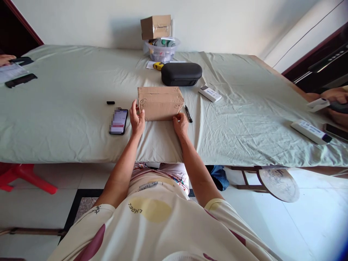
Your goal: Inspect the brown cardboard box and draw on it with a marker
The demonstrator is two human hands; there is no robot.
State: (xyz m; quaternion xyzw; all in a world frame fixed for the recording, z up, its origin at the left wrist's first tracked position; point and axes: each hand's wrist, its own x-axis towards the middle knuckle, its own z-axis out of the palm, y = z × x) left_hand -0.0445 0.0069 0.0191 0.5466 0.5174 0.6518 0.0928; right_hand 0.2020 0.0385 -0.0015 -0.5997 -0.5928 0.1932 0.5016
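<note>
Head view: got a brown cardboard box (pixel 160 107) near the middle of the frame, resting on a pale green tablecloth (pixel 73 83), with pen scribbles near a couple of corners. Got the left hand (pixel 138 122) at the box's left end, loosely open, thumb against the front and fingers reaching up along the side. Got the right hand (pixel 181 125) at the lower right corner, fingers curled in, tips touching the cardboard. Can't tell about a proper grip with that one, tbh.

Just right of the box, can see a black marker (pixel 188 114). Over on the left, a phone (pixel 119 123) with a partly pixelated screen, plus a small black cap (pixel 110 103) above it. Higher up the frame, a rounded black case (pixel 181 74), a yellow tape measure (pixel 158 66) just beside it, and a plastic tub (pixel 161 55) with another box (pixel 156 27) on top.

Can also spot someone else's hands (pixel 338 97) at the right edge, and another person's hand (pixel 7 59) at upper left.
</note>
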